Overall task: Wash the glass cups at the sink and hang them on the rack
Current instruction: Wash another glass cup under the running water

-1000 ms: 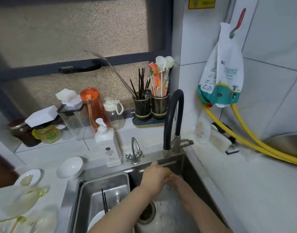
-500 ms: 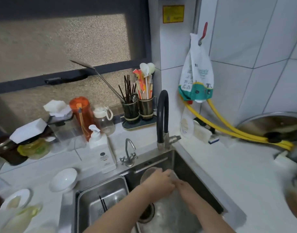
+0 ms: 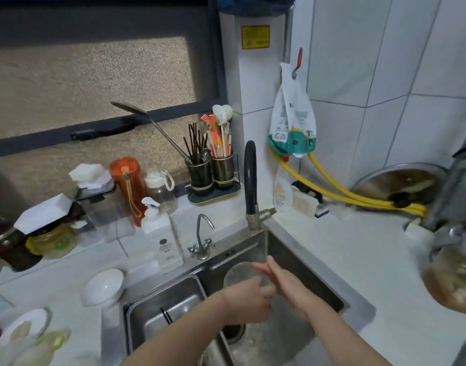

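Note:
A clear glass cup (image 3: 238, 273) is held tilted over the steel sink (image 3: 303, 270), its mouth facing up and away from me. My left hand (image 3: 249, 299) grips the cup's lower part with curled fingers. My right hand (image 3: 284, 282) lies against the cup's right side with its fingers stretched along the glass. The black faucet (image 3: 250, 178) arches above the hands; I cannot tell whether water runs. No rack shows in this view.
A steel basin (image 3: 171, 310) with black chopsticks sits in the sink's left half. A soap pump bottle (image 3: 162, 240), small tap (image 3: 201, 239), white bowl (image 3: 104, 286) and jars stand on the left counter. A glass teapot (image 3: 456, 273) and pot lid (image 3: 399, 184) are on the right.
The view has tilted up and swung right, showing more of the right counter. The hands have lifted the cup higher in the sink, and my right hand's fingers now stretch along its side.

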